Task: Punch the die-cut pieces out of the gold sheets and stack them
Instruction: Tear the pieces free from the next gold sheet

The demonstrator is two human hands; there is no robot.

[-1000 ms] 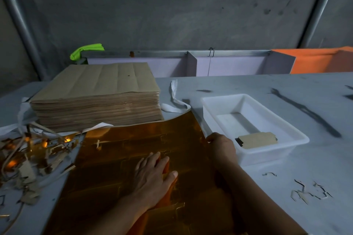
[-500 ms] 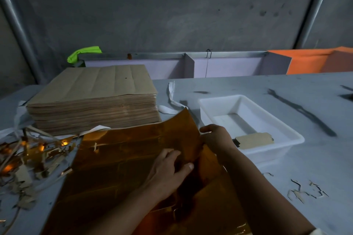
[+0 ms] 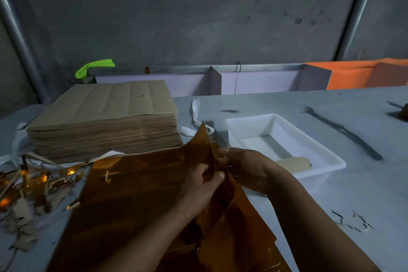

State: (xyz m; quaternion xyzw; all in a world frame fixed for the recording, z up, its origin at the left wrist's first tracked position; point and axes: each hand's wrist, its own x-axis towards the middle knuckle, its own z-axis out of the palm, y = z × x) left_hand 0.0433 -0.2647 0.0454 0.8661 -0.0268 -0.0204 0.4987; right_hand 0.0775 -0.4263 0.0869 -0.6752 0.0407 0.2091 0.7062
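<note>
Pinching the far right corner of the shiny gold foil sheet (image 3: 136,194) with both hands: my left hand (image 3: 198,187) clamps the raised flap between thumb and fingers, and my right hand (image 3: 245,168) curls round its other side. The corner peaks upward, tip toward the far wall. The rest lies flat on the grey table (image 3: 331,194), long axis running from me toward the tall stack of brown card sheets (image 3: 106,117). One brown cut piece (image 3: 293,164) lies in the white plastic tray (image 3: 320,157), just to the right.

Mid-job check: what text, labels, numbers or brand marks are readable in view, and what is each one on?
No readable text anywhere in this view.
gold sheet: no print, only cut lines and glare.
brown stack: blank top, creases only.
white tray: no label visible.
card piece in the tray: blank.
</note>
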